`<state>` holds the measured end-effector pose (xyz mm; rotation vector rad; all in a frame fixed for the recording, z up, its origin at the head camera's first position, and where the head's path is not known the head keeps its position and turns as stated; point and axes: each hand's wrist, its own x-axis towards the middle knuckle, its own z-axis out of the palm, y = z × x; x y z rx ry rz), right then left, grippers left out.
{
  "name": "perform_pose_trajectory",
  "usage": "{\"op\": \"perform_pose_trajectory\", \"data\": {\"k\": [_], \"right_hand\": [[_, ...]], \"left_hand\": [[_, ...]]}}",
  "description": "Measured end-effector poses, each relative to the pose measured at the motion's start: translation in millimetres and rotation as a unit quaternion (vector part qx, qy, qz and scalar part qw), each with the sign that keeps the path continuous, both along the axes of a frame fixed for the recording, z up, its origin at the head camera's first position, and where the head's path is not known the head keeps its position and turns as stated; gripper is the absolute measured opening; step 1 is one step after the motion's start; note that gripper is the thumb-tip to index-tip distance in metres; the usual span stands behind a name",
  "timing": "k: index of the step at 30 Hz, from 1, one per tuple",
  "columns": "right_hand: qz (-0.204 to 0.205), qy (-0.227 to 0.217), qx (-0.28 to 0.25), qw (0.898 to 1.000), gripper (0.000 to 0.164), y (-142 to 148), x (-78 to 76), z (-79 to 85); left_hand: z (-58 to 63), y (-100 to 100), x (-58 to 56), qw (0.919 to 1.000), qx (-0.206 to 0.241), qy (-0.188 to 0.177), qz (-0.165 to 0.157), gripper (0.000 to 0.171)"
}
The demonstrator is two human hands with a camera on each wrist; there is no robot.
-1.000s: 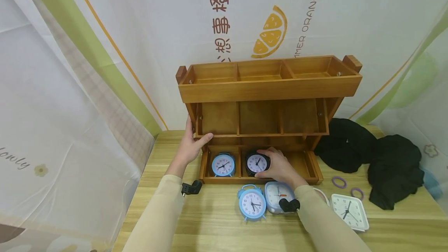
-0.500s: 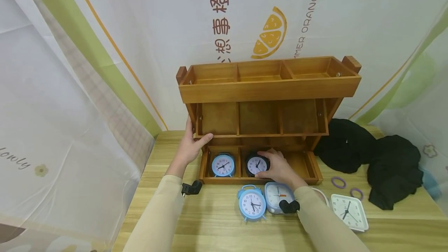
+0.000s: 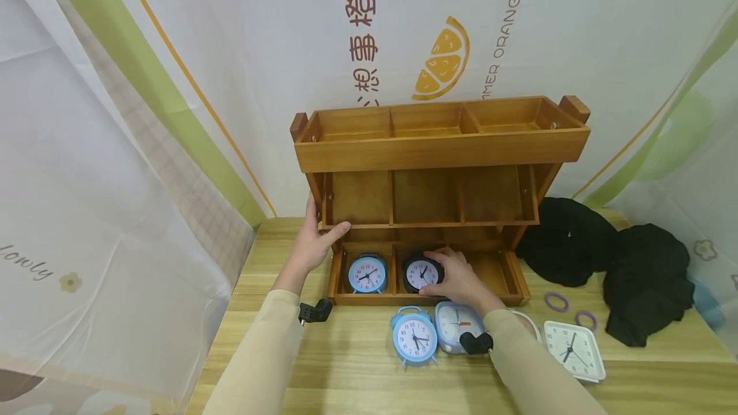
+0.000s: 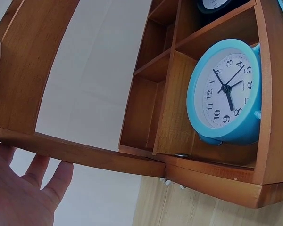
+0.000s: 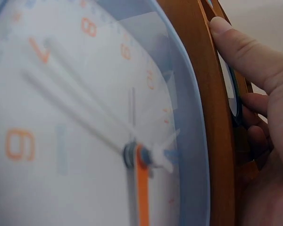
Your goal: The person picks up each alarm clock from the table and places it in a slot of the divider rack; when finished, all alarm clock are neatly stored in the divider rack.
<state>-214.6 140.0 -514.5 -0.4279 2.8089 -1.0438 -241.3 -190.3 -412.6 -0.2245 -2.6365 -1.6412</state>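
Observation:
A tiered wooden storage box (image 3: pixel 441 155) stands with its trays spread apart. At its left side my left hand (image 3: pixel 309 245) grips the wood, thumb in front of the middle tray and fingers behind; the left wrist view has the fingers (image 4: pixel 60 181) under a wooden strip. Inside the bottom tray's middle compartment is a black round alarm clock (image 3: pixel 421 275), face up. My right hand (image 3: pixel 458 279) holds that clock by its right side, thumb low and fingers along the top. A light-blue alarm clock (image 3: pixel 367 275) occupies the left compartment.
In front of the box are a blue twin-bell alarm clock (image 3: pixel 415 338), a square blue clock (image 3: pixel 455 322) partly under the right wrist, and a white square clock (image 3: pixel 573 351). Two purple rings (image 3: pixel 556 301) and black cloth (image 3: pixel 648 280) lie to the right. A printed curtain (image 3: pixel 230 50) hangs behind.
The head view has tilted up slightly, so everything sits a little lower. Both hands keep their places on the box and the black alarm clock.

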Motion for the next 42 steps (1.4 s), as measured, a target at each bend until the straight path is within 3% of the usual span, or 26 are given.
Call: {"op": "perform_pose_trajectory", "data": {"k": [9,17,27,34,42], "right_hand": [[-0.011,-0.002,-0.009,1.0,0.095,0.6,5.7,-0.1],[0.001,0.034,0.01,0.999,0.105,-0.3,13.3,0.8],[0.014,0.061,-0.003,0.998,0.105,0.3,28.3,10.7],[0.043,0.09,0.003,0.995,0.104,-3.9,44.4,17.3],[0.059,0.097,0.013,0.993,0.103,-10.9,68.2,11.5]], "left_hand": [[-2.1,0.9,-1.6,0.9998,0.01,0.015,-0.002,0.109],[-2.7,1.1,-2.6,0.9998,0.013,0.015,-0.004,0.109],[-3.0,1.5,-3.0,0.9996,0.018,0.017,-0.009,0.108],[-3.4,0.4,-2.5,1.0,0.0,0.008,0.001,0.109],[-3.5,-0.7,-2.9,0.9999,-0.002,0.013,-0.003,0.109]]}}
